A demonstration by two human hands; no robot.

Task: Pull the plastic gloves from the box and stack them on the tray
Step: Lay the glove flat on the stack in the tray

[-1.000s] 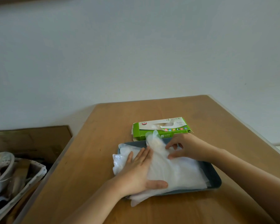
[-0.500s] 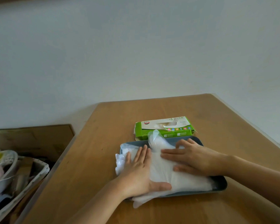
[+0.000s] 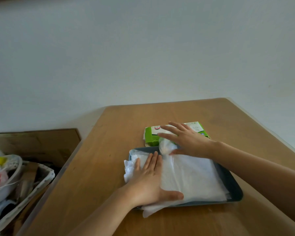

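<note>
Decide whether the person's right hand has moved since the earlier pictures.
Yes. The right hand has shifted forward, away from the person, from the pile of clear plastic gloves to over the green cardboard box.

Left hand [image 3: 148, 183] and right hand [image 3: 187, 140]: both bare, fingertips through wrists. Left forearm [image 3: 99, 218] and right forearm [image 3: 262, 169] bare too, all the way to where they leave the frame at the bottom and right edges. Forearms slim; right hand's fingertips are blurred, finer detail unreadable.
</note>
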